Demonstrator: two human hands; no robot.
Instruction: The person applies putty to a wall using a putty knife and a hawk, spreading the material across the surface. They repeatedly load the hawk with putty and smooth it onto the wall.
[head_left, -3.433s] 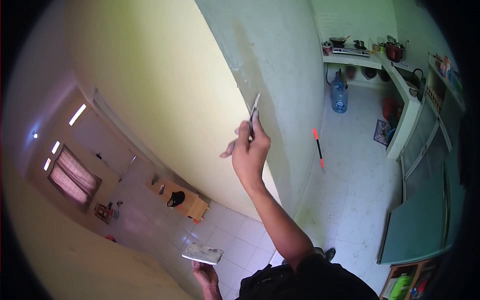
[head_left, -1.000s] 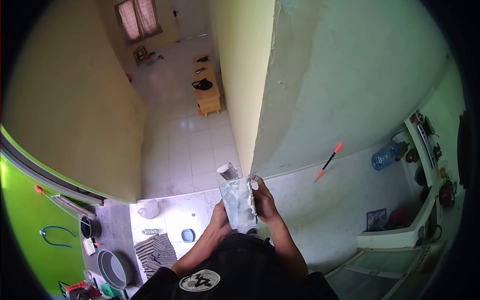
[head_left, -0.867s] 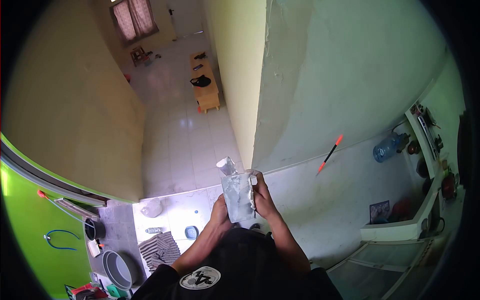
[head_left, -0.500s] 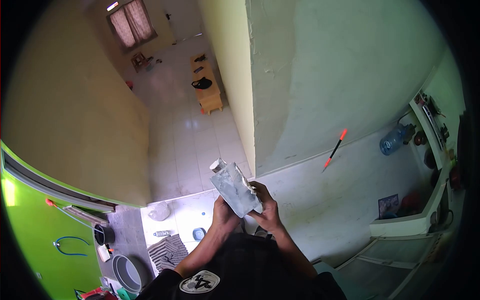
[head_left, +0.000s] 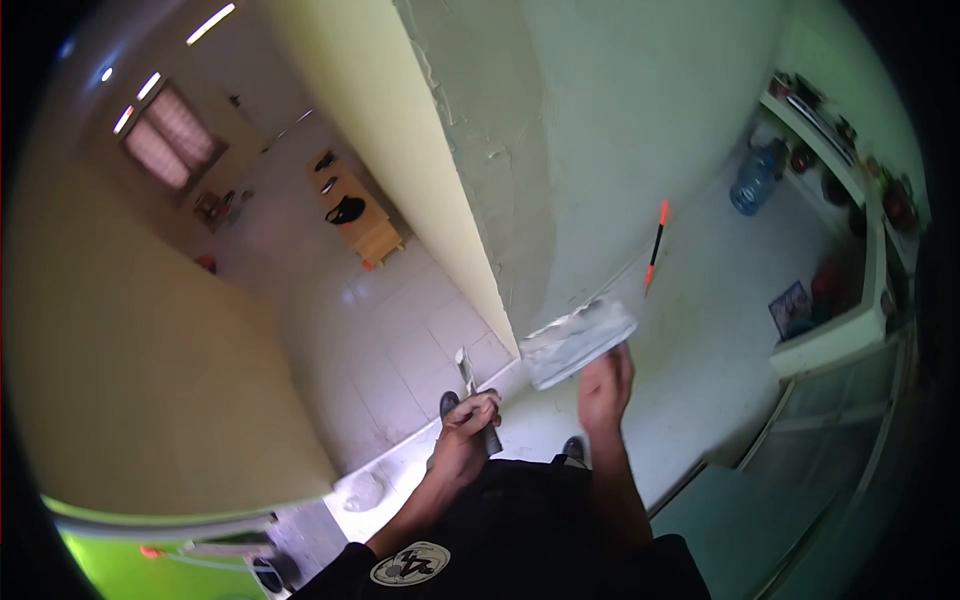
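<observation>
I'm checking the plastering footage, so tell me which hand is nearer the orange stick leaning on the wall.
Right. The right hand, holding the plaster board, sits just below the orange stick. The left hand, gripping the small scraper, is farther off, down and to the left.

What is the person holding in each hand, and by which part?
The left hand grips a putty knife by its handle, blade pointing up. The right hand holds a plaster-smeared board by its near edge.

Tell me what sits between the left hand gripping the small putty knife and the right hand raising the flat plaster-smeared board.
In the head view, nothing: only white tiled floor between left hand and right hand.
</observation>
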